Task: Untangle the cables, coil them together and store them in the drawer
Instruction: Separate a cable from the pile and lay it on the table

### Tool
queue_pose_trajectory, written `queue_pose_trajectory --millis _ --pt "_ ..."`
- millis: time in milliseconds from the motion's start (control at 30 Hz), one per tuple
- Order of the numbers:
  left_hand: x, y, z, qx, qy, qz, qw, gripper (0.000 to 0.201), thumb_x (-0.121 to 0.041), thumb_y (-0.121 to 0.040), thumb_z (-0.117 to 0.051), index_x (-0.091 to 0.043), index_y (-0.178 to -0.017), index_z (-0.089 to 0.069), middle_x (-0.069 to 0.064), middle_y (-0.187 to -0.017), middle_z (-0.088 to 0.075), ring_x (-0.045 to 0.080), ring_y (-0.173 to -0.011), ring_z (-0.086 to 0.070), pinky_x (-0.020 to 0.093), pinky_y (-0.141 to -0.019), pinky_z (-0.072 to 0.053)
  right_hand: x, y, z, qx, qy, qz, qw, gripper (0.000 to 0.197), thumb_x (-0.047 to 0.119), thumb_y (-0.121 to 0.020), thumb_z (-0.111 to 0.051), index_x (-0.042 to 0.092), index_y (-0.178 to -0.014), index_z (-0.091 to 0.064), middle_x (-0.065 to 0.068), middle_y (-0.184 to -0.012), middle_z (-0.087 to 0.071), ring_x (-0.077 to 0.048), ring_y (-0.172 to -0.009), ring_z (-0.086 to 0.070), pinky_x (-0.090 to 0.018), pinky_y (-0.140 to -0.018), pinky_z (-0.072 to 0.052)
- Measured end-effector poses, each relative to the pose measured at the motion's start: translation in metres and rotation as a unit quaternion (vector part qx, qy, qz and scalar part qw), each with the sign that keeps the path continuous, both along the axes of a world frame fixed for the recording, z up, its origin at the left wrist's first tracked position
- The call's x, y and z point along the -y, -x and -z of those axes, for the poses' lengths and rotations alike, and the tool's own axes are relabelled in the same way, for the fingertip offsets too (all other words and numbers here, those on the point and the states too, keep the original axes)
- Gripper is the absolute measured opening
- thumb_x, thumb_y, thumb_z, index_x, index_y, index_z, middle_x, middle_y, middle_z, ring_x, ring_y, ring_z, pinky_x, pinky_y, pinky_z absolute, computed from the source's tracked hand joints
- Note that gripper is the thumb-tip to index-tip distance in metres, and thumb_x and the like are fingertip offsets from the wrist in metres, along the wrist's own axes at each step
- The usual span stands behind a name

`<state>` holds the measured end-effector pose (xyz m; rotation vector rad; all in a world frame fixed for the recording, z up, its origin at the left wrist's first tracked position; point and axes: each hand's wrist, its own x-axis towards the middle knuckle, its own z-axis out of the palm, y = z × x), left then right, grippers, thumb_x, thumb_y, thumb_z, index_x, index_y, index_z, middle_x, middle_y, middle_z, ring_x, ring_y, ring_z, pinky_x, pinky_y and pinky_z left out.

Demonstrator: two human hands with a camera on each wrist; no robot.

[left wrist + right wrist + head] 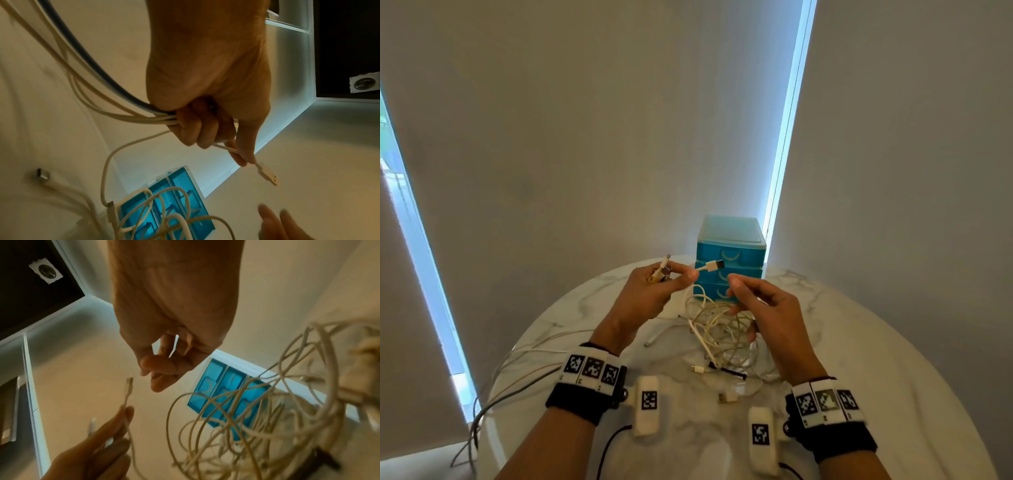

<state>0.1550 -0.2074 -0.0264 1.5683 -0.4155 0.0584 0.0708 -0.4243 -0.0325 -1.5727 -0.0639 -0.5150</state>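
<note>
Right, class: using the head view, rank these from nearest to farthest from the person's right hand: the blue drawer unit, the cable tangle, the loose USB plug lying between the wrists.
1. Cable tangle: right beside and under the right hand, its loops at the fingers.
2. Blue drawer unit: just beyond the fingertips, at the table's far edge.
3. Loose USB plug: nearer the camera, lying between the wrists.

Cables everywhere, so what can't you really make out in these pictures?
- Head view: the cables overlap too much to count.
- Left wrist view: curled fingers of the left hand hide how many ends it grips.
- Right wrist view: the right hand covers part of the drawers; nearby cables blur.
</note>
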Motion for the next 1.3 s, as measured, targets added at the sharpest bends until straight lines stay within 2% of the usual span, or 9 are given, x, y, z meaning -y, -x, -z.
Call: queue_pose_trajectory --millis 200,300,433,500,600,700,867,1100,1300 --pt "0.012 0.008 0.000 0.012 -0.085 0.033 0.996 0.023 -0.036 -0.094 -0.079 -0.018 -0.108 -0.080 -0.019 -0.055 -0.061 -0.002 -0.045 -0.051 0.012 -0.047 -0.036 -0.018 -0.004 0.004 0.020 -0.060 -0.001 0.998 0.027 0.035 -0.098 -0.074 0.020 -0.121 -0.077 -0.003 -0.102 -0.082 -0.018 -0.091 -0.077 -0.025 -0.055 -0.055" --pt "0.010 0.008 0.000 0.013 -0.087 0.035 0.996 0.032 -0.051 -0.090 -0.079 -0.027 -0.111 -0.081 -0.016 -0.058 -0.057 0.002 -0.048 -0.046 0.017 -0.048 -0.035 -0.015 -0.008 0.003 0.034 -0.129 0.004 0.991 0.026 0.035 -0.102 -0.070 0.019 -0.121 -0.075 -0.001 -0.111 -0.080 -0.014 -0.095 -0.076 -0.025 -0.060 -0.056" --pt "0.006 0.001 -0.002 -0.060 0.079 0.101 0.990 0.083 -0.085 -0.084 -0.059 -0.012 -0.121 -0.075 -0.004 -0.064 -0.033 0.011 -0.053 -0.020 0.026 -0.049 -0.015 0.001 -0.012 0.001 0.053 -0.314 -0.045 0.947 0.017 0.032 -0.112 -0.053 0.019 -0.118 -0.059 -0.009 -0.126 -0.078 -0.020 -0.115 -0.076 -0.026 -0.074 -0.061" --pt "0.002 -0.001 -0.008 -0.101 0.166 0.133 0.972 0.088 -0.088 -0.091 -0.041 -0.007 -0.106 -0.072 -0.002 -0.065 -0.031 0.011 -0.052 -0.019 0.029 -0.052 -0.009 0.002 -0.011 0.002 0.041 -0.348 -0.072 0.934 0.012 0.029 -0.113 -0.050 0.018 -0.116 -0.056 -0.013 -0.124 -0.078 -0.023 -0.113 -0.078 -0.024 -0.070 -0.062" --pt "-0.002 -0.003 -0.010 -0.126 0.202 0.143 0.961 0.086 -0.094 -0.089 -0.032 -0.015 -0.077 -0.061 0.000 -0.063 -0.029 0.011 -0.049 -0.021 0.032 -0.054 -0.008 -0.010 -0.011 0.007 -0.008 -0.294 -0.103 0.950 0.022 0.029 -0.109 -0.057 0.012 -0.121 -0.063 -0.015 -0.108 -0.080 -0.021 -0.094 -0.079 -0.024 -0.062 -0.060" --pt "-0.003 -0.001 -0.009 -0.138 0.183 0.137 0.964 0.079 -0.091 -0.091 -0.036 -0.018 -0.065 -0.047 -0.001 -0.055 -0.028 0.012 -0.047 -0.020 0.031 -0.051 -0.008 -0.027 -0.012 0.013 -0.044 -0.205 -0.135 0.968 0.033 0.032 -0.105 -0.063 0.009 -0.128 -0.069 -0.013 -0.099 -0.077 -0.021 -0.088 -0.075 -0.027 -0.068 -0.060" --pt "-0.003 0.000 -0.008 -0.153 0.191 0.141 0.959 0.063 -0.070 -0.100 -0.042 -0.017 -0.066 -0.048 -0.002 -0.054 -0.029 0.018 -0.054 -0.010 0.036 -0.056 -0.005 -0.039 -0.012 0.017 -0.055 -0.155 -0.144 0.976 0.028 0.031 -0.109 -0.059 0.016 -0.129 -0.072 -0.011 -0.101 -0.079 -0.022 -0.092 -0.074 -0.032 -0.077 -0.061" --pt "-0.004 -0.004 -0.005 -0.149 0.216 0.179 0.948 0.096 -0.106 -0.077 -0.022 -0.013 -0.067 -0.045 0.004 -0.060 -0.027 0.018 -0.054 -0.011 0.030 -0.050 -0.008 -0.041 -0.017 0.019 -0.055 -0.172 -0.135 0.974 0.028 0.027 -0.108 -0.061 0.008 -0.126 -0.069 -0.012 -0.102 -0.080 -0.021 -0.090 -0.075 -0.029 -0.075 -0.061" --pt "-0.005 -0.010 -0.001 -0.151 0.228 0.163 0.948 0.068 -0.076 -0.094 -0.036 -0.014 -0.070 -0.049 0.001 -0.059 -0.031 0.016 -0.049 -0.013 0.029 -0.048 -0.008 -0.047 -0.022 0.025 -0.053 -0.199 -0.160 0.965 0.025 0.011 -0.107 -0.061 0.002 -0.130 -0.059 -0.015 -0.114 -0.080 -0.027 -0.105 -0.078 -0.034 -0.091 -0.061"
